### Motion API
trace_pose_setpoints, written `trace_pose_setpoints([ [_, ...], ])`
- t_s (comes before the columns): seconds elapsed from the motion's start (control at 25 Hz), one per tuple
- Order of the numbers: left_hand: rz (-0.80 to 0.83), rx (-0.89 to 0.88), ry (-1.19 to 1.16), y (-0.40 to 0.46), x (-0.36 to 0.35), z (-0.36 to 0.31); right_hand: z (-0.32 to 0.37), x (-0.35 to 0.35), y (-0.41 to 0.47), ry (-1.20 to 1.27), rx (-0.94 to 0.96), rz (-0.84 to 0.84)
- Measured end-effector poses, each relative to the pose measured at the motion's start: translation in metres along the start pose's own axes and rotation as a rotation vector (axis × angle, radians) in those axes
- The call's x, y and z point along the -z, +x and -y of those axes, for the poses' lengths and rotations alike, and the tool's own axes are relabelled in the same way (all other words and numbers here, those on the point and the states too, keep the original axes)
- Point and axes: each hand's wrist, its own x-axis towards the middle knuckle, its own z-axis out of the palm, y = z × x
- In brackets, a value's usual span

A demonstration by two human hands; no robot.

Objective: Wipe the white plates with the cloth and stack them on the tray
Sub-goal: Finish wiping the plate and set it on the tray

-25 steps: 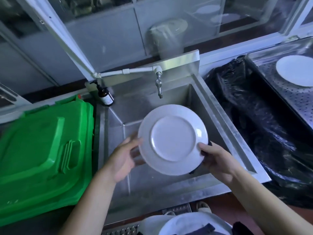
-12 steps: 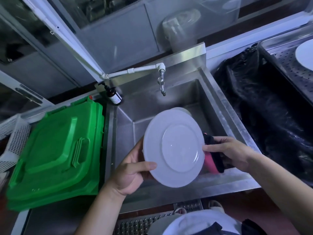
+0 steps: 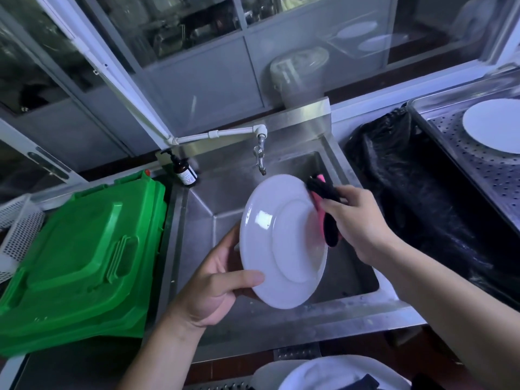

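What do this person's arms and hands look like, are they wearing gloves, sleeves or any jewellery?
Both are bare. The left hand and right hand have no gloves, and no rings show on the visible fingers. Both forearms are uncovered from the wrist to the picture's edge: no sleeves, watch or bracelet in sight. Nothing is marked or written on them.

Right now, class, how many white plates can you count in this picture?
2 for certain: one plate held over the sink by the left hand, one plate on the perforated tray at right. White shapes at the bottom edge may be more.
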Motion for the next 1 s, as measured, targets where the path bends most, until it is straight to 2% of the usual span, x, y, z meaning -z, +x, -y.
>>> trace_pose_setpoints([
  [0.12, -0.006, -0.011, 0.035, 0.001, -0.008, -0.001, 0.037, -0.015, -0.005, -0.094, 0.248, 0.124],
  [0.28, -0.083, -0.06, 0.025, 0.0, -0.015, 0.005, 0.062, -0.033, -0.02, -0.34, 0.577, 0.338],
  [0.44, -0.173, -0.119, -0.053, 0.0, -0.011, 0.005, 0.055, -0.045, -0.043, -0.429, 0.702, 0.551],
  [0.56, -0.173, -0.161, -0.077, -0.004, -0.007, 0.002, 0.039, -0.047, -0.058, -0.544, 0.847, 0.499],
  [0.64, -0.099, -0.179, -0.147, -0.008, -0.005, -0.001, 0.033, -0.049, -0.067, -0.638, 0.961, 0.416],
  [0.72, -0.012, -0.177, -0.276, -0.012, -0.002, -0.004, 0.031, -0.051, -0.074, -0.685, 0.996, 0.392],
  [0.84, -0.058, -0.117, -0.373, -0.014, 0.001, -0.005, 0.028, -0.049, -0.081, -0.731, 1.056, 0.416],
  [1.0, -0.091, -0.068, -0.319, -0.013, 0.008, 0.0, 0.02, -0.04, -0.083, -0.788, 1.106, 0.516],
])
